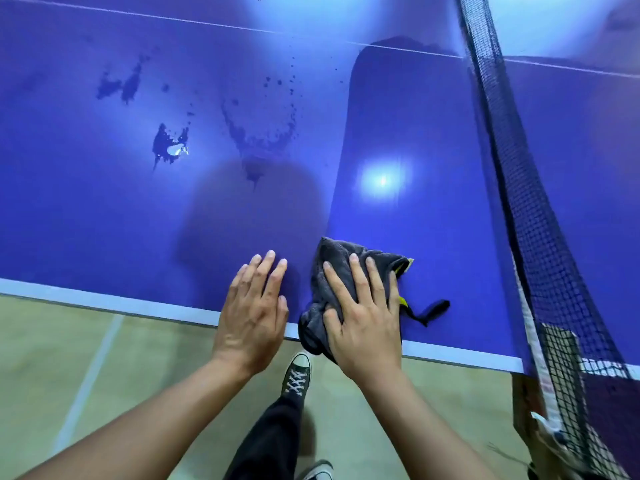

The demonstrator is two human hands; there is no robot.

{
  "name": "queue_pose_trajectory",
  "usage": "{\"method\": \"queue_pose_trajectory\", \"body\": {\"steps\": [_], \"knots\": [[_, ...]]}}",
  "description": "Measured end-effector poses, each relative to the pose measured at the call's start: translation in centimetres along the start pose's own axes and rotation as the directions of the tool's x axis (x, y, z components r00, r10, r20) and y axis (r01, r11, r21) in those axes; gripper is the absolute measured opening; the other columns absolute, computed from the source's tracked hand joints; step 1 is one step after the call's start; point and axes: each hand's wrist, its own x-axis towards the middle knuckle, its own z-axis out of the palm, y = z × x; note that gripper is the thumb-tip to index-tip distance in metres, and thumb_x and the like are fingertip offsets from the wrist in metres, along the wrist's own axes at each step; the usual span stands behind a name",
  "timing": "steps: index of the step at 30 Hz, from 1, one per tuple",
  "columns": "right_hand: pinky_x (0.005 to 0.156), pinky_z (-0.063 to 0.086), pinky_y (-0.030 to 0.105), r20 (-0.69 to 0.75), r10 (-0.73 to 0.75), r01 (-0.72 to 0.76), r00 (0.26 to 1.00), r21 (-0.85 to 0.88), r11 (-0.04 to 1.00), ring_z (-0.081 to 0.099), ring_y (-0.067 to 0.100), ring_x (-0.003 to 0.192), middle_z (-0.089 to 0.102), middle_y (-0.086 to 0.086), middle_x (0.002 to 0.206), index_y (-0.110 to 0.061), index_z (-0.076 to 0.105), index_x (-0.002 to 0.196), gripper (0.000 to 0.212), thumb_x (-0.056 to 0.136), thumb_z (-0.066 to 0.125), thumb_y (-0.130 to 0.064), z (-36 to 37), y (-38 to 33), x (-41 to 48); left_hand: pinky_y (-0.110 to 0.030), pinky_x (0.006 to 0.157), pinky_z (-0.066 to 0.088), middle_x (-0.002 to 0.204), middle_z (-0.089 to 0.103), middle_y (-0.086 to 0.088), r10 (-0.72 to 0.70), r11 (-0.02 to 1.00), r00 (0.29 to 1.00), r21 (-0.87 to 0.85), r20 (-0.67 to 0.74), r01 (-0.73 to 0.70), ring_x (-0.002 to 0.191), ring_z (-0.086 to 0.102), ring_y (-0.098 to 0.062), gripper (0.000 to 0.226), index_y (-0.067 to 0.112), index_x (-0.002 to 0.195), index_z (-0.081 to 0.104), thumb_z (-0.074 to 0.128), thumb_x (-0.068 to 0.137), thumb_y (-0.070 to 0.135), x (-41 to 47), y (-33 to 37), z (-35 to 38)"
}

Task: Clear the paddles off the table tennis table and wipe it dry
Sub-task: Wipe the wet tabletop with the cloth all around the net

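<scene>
At the near edge of the table (104,237), close to the net (519,188): presses the dark cloth (332,258) flat under the right hand (363,317), fingers straight and spread, likely for a broad stroke. Braces the left hand (252,317) beside it, fingers straight, holding nothing. Puddles (166,147) farther out not yet wiped; no paddles in view.

Smooth pale green-beige floor (41,358) w/ thin white line (90,372) running diag. across it, brightly & evenly lit.
</scene>
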Motion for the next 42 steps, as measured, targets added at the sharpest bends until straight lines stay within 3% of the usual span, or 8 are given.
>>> {"method": "queue_pose_trajectory", "body": {"steps": [4,10,18,26,36,42], "knots": [[0.124,0.015,0.060,-0.025,0.035,-0.036,0.999,-0.044,0.998,0.018,0.025,0.157,0.032,0.005,0.166,-0.040,0.038,0.156,0.064,0.092,0.042,-0.042,0.3,-0.6,-0.4,-0.046,0.118,0.033,0.155,0.043,-0.011,0.009,1.000,1.000,-0.011,0.022,-0.009,0.143,0.040,-0.030,0.058,0.010,0.147,0.048,0.026,0.096,0.031,-0.4,-0.3,-1.0],[0.124,0.013,0.060,-0.046,0.054,-0.056,0.997,-0.043,0.998,0.019,0.027,0.157,0.032,0.005,0.166,-0.041,0.038,0.156,0.065,0.091,0.042,-0.045,0.8,-1.3,1.2,-0.043,0.107,0.039,0.134,0.057,-0.008,0.017,0.999,0.997,0.031,-0.070,-0.015,0.124,0.052,-0.030,0.038,0.015,0.122,0.063,0.041,0.094,0.027,2.1,-1.5,-1.8],[0.124,0.015,0.061,-0.081,0.000,-0.001,0.997,-0.023,1.000,0.018,0.025,0.157,0.032,0.004,0.166,-0.042,0.038,0.156,0.069,0.087,0.047,-0.046,2.0,-0.7,4.1,-0.045,0.106,0.038,0.133,0.057,-0.011,-0.048,0.999,0.988,-0.012,-0.144,0.047,0.121,0.053,-0.033,0.041,0.012,0.125,0.061,0.046,0.090,0.026,10.1,-4.0,-2.1],[0.126,0.006,0.056,-0.075,0.080,-0.082,0.994,-0.029,0.996,0.013,0.022,0.158,0.027,0.001,0.168,-0.045,0.032,0.157,0.064,0.094,0.037,-0.049,2.7,-0.1,22.4,-0.045,0.107,0.036,0.135,0.054,-0.014,-0.009,1.000,0.992,-0.011,-0.123,0.007,0.125,0.049,-0.036,0.048,0.010,0.129,0.058,0.038,0.091,0.031,24.3,-6.7,-3.9],[0.126,0.000,0.053,-0.077,0.203,-0.207,0.976,-0.034,0.978,0.008,0.020,0.158,0.023,-0.002,0.169,-0.048,0.028,0.157,0.064,0.094,0.026,-0.054,4.0,3.8,46.1,-0.047,0.120,0.025,0.152,0.039,-0.020,0.024,0.999,0.997,-0.036,-0.067,-0.027,0.144,0.031,-0.039,0.049,0.006,0.144,0.046,0.053,0.097,0.016,43.5,-11.9,-3.5],[0.127,-0.002,0.051,-0.055,0.228,-0.230,0.972,-0.047,0.972,0.007,0.018,0.158,0.022,-0.002,0.169,-0.049,0.026,0.157,0.062,0.095,0.028,-0.054,4.0,6.5,55.4,-0.045,0.121,0.021,0.157,0.036,-0.015,-0.009,0.999,0.997,-0.032,-0.071,0.007,0.147,0.029,-0.035,0.055,0.013,0.148,0.043,0.039,0.096,0.030,50.0,-12.7,-2.3]]}}
